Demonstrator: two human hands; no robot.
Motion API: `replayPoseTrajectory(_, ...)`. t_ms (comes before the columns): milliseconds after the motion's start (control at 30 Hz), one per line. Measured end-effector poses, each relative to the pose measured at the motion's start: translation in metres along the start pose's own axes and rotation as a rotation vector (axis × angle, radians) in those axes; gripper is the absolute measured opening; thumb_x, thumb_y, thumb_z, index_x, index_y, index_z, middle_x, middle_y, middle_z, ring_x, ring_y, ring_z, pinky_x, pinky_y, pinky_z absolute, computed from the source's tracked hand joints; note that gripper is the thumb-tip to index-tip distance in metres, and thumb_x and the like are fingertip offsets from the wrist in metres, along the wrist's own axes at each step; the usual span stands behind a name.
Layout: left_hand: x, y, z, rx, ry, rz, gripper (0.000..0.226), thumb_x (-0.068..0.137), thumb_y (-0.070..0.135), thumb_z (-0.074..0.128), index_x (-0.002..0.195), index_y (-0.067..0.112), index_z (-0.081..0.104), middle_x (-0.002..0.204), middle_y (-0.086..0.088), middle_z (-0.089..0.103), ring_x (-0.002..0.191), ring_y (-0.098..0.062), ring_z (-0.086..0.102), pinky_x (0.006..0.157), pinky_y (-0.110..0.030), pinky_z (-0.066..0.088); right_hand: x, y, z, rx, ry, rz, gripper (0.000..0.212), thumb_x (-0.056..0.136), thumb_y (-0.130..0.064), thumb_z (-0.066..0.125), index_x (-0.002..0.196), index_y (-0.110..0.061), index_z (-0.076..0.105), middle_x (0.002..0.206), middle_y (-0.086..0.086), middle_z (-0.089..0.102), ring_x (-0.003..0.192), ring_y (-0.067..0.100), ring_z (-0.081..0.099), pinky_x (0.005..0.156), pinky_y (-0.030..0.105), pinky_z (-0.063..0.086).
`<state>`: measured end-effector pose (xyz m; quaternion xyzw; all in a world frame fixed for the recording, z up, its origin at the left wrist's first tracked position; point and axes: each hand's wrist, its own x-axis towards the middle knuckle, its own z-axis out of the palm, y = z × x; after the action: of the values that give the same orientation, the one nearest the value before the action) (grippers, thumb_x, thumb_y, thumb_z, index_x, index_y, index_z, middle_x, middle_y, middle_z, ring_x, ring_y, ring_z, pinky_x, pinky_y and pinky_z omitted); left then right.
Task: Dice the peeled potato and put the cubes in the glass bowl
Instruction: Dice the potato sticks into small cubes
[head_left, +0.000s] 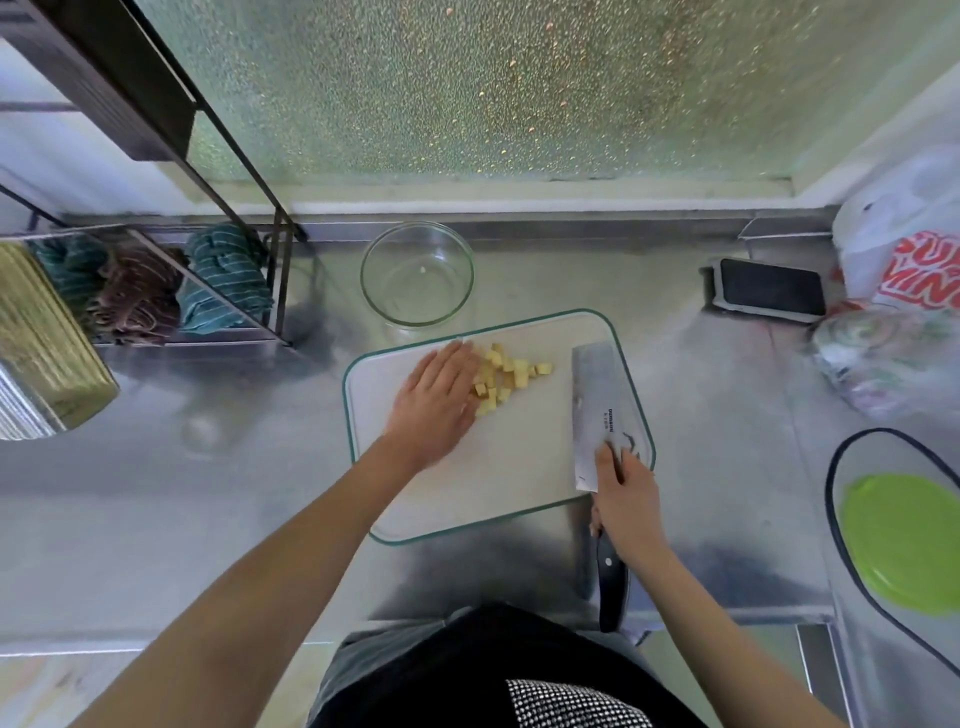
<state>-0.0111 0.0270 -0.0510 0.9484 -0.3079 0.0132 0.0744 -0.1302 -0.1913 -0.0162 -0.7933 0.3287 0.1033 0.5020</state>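
Observation:
Several yellow potato cubes (511, 375) lie in a loose pile on the white cutting board (498, 467) with a green rim. My left hand (435, 402) lies flat on the board, fingers straight, touching the left side of the pile. My right hand (626, 496) grips the cleaver (595, 410) where blade meets black handle; the blade lies flat on the board, to the right of the cubes. The glass bowl (417, 274) stands just beyond the board, with one tiny speck inside.
A wire rack (228, 291) with striped cloths stands at the back left. A phone (771, 288) and plastic bags (904, 312) sit at the right. A tray with a green plate (906, 540) lies at the near right on the steel counter.

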Motion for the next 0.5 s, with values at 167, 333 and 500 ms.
replayPoseTrajectory(167,-0.044,-0.009,0.001,-0.221,-0.091,-0.259,0.05,0.087,0.019,0.057,0.133,0.003,0.044,0.139,-0.016,0.043,0.127,-0.034,0.041,0.102,-0.046,0.038,-0.003,-0.011,0.005,-0.009,-0.038,-0.066,0.041,0.101,-0.031,0.041,0.066,-0.011,0.034,0.048,0.013,0.04,0.032,0.021,0.041,0.033,0.024,0.034)
replayPoseTrajectory(333,-0.044,-0.008,-0.013,-0.361,0.024,-0.386,0.049,0.076,0.0,0.067,0.123,0.001,0.053,0.121,-0.02,0.055,0.11,-0.04,0.05,0.09,-0.048,0.048,-0.005,-0.016,0.007,-0.025,-0.057,-0.087,0.039,0.101,-0.03,0.04,0.068,-0.01,0.035,0.05,0.013,0.039,0.031,0.018,0.038,0.032,0.022,0.034)
replayPoseTrajectory(500,-0.048,0.008,-0.02,-0.535,0.023,-0.408,0.052,0.077,0.006,0.067,0.127,0.011,0.051,0.126,-0.011,0.052,0.112,-0.03,0.053,0.093,-0.033,0.043,-0.007,-0.017,0.009,-0.032,-0.081,-0.083,0.038,0.1,-0.032,0.04,0.069,-0.011,0.037,0.05,0.011,0.04,0.028,0.013,0.037,0.032,0.02,0.033)
